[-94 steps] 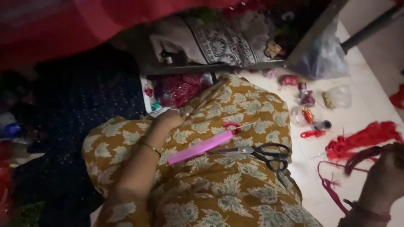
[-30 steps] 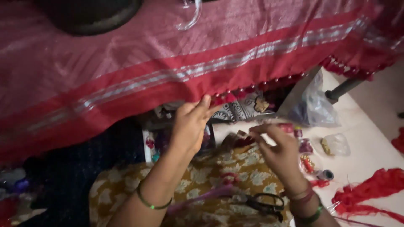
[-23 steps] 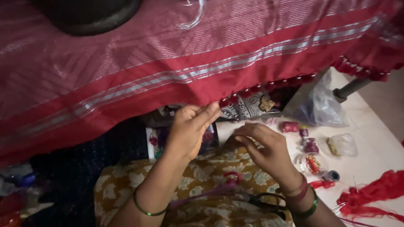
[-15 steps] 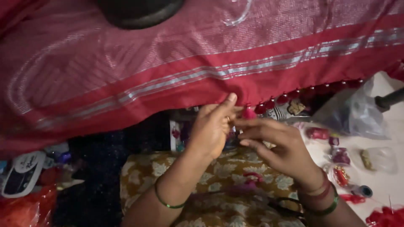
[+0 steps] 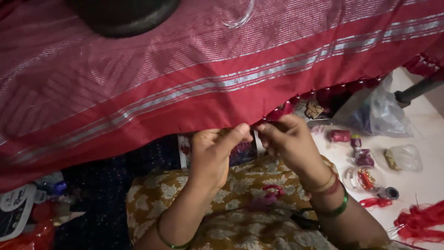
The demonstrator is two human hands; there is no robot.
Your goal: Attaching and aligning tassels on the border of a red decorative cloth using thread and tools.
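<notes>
The fingers [image 5: 236, 133] of the left hand [image 5: 210, 155] are pressed together, thumb against forefinger, pinching the lower edge of a red cloth with silver stripes [image 5: 194, 88] that hangs across the upper part of the view. Just beside them the right hand [image 5: 289, 139] pinches the same hem, its fingertips closed on a small red tassel [image 5: 280, 112] at the border; the two hands nearly touch. More small red tassels run along the hem to the right of the hands.

A thin green bangle [image 5: 173, 238] circles the left forearm, and the right wrist wears a green bangle with red and pale ones [image 5: 330, 194] beside it. Below the hands lies the person's lap in a mustard floral garment [image 5: 231, 203], with a pink-handled tool [image 5: 270, 196] resting on it, dim and hard to make out.

To the right, on the pale floor [image 5: 430, 180], sit a crumpled clear plastic bag [image 5: 379, 113], a few small dark red packets [image 5: 351, 146], a small clear pouch [image 5: 404, 157], a clear round container with red bits [image 5: 365, 178], a small spool [image 5: 392, 193] and a heap of red thread [image 5: 423, 222]. At the top, a dark round object [image 5: 122, 16] rests on the cloth. At the far left, dark blue fabric [image 5: 99, 194] and some red and white clutter lie in shadow.
</notes>
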